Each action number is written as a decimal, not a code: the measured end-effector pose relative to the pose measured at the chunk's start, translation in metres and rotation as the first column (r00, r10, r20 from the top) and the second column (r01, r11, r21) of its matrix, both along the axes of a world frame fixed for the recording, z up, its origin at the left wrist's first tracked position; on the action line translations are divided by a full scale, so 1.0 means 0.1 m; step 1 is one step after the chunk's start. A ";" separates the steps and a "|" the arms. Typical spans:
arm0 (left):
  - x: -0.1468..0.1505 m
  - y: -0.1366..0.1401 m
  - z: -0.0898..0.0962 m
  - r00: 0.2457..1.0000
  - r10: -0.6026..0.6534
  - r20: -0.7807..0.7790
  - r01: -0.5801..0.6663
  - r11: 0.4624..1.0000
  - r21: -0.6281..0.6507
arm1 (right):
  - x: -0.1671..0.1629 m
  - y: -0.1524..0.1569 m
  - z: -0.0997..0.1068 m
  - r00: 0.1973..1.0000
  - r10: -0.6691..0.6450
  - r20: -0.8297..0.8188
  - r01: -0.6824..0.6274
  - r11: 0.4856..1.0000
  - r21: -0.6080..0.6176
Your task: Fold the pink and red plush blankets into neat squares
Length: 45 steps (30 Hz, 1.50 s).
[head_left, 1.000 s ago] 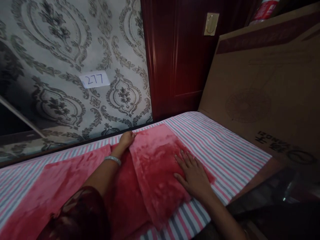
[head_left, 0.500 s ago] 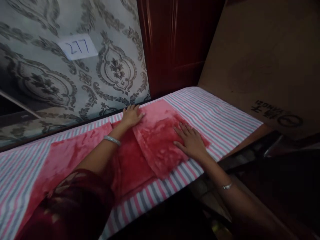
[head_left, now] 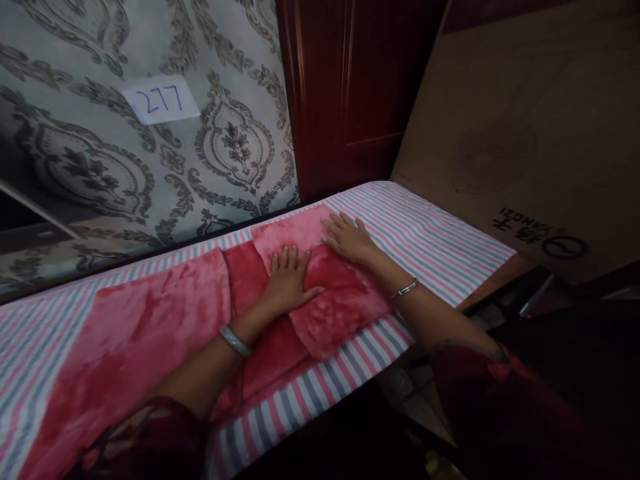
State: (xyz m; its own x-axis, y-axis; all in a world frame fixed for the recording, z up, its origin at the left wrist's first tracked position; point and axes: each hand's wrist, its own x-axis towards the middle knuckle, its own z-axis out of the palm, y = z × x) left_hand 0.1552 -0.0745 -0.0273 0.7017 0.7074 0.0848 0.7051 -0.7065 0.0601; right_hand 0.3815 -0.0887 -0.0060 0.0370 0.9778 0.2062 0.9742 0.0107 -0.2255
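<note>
A plush red-pink cloth (head_left: 160, 333) lies spread over a striped cover, with its right part folded over toward the middle. My left hand (head_left: 289, 283) rests palm down on the folded part near its left edge, fingers spread. Farther back and to the right, my right hand (head_left: 347, 237) lies flat across the fold's far right edge, its fingers stretched out. Neither hand grips anything. Between the folded part and the left part of the cloth, a deeper red strip shows.
The cloth lies on a striped cover (head_left: 430, 227) in pink, grey and white. Behind stand patterned wallpaper (head_left: 235, 143) with a paper marked 277 (head_left: 167, 100) and a dark red wooden panel (head_left: 350, 87). A large cardboard box (head_left: 520, 147) rises at the right.
My left hand has come nearer, from the fold's far left corner onto its middle-left. My right hand has moved away from me, from the near right side to the far right edge.
</note>
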 end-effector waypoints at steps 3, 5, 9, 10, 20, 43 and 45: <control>-0.02 -0.04 -0.07 1.000 -0.011 -0.016 0.011 1.000 0.000 | 0.07 0.04 -0.29 0.999 -0.046 0.003 0.046 0.996 -0.075; -0.03 -0.06 -0.06 1.000 -0.017 -0.016 0.017 1.000 0.002 | 0.13 0.02 -0.41 0.998 -0.060 0.008 0.060 0.996 -0.063; -0.03 -0.09 -0.01 1.000 -0.003 -0.025 0.002 1.000 -0.017 | 0.19 0.03 -0.48 0.998 -0.049 0.031 0.051 0.997 -0.060; -0.03 -0.09 0.00 1.000 0.001 -0.027 -0.002 0.999 -0.034 | 0.19 0.04 -0.48 0.998 -0.049 0.033 0.051 0.997 -0.064; -0.12 0.14 0.14 0.969 0.058 0.241 -0.036 0.995 -0.097 | 0.24 0.19 -0.32 0.995 -0.067 0.076 0.081 0.976 -0.200; -0.34 1.43 0.05 0.519 0.637 0.571 -0.528 0.763 -0.372 | -0.03 0.84 -0.36 0.996 -0.086 -0.020 0.084 0.992 -0.089; -0.31 1.34 0.14 0.585 0.551 0.596 -0.536 0.813 -0.225 | -0.04 0.84 -0.37 0.996 -0.085 -0.007 0.084 0.994 -0.066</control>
